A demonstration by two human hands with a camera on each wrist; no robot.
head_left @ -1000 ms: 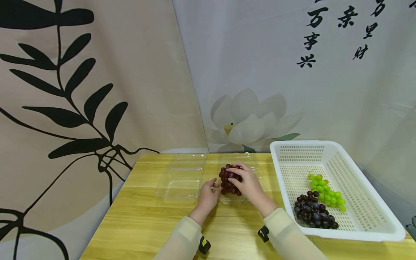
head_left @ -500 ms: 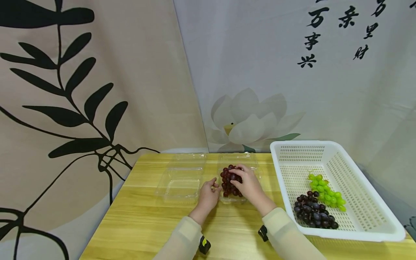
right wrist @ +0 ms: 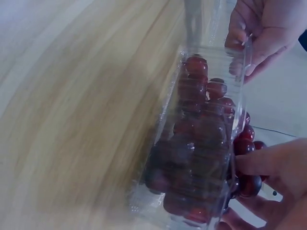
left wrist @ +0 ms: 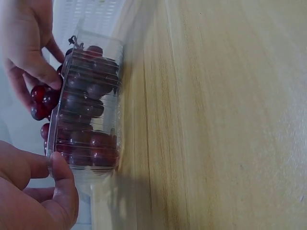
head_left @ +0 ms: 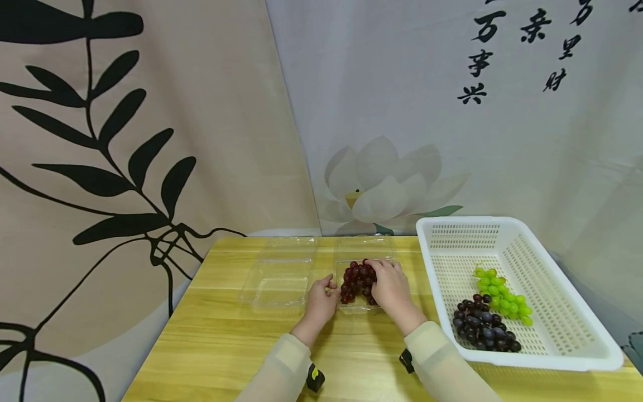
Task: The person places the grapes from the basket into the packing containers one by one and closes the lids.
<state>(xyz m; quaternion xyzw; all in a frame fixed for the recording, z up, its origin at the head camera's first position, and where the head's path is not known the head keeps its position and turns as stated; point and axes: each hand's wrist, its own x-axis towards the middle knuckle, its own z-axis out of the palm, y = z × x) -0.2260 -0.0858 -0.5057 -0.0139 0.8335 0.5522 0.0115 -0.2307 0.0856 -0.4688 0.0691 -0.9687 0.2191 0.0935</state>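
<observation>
A bunch of red grapes (head_left: 356,280) lies in a clear plastic clamshell box (left wrist: 118,103), whose lid stands open at the back. My left hand (head_left: 320,302) pinches the box's near left rim between thumb and fingers, as the left wrist view shows. From the right, my right hand (head_left: 394,290) holds the grapes at the top of the bunch, thumb and fingers spread around them. Some grapes bulge above the rim in both wrist views. The right hand hides the bunch's right side in the head view.
A second clear box (head_left: 281,279) with its lid open stands to the left. On the right is a white perforated basket (head_left: 567,290) with green grapes (head_left: 504,296) and black grapes (head_left: 484,329). A printed curtain (head_left: 226,111) hangs behind the wooden table (head_left: 211,357).
The bunch of red grapes has settled lower into the box. My right hand has shifted slightly right and closer over it. The left hand stays at the rim.
</observation>
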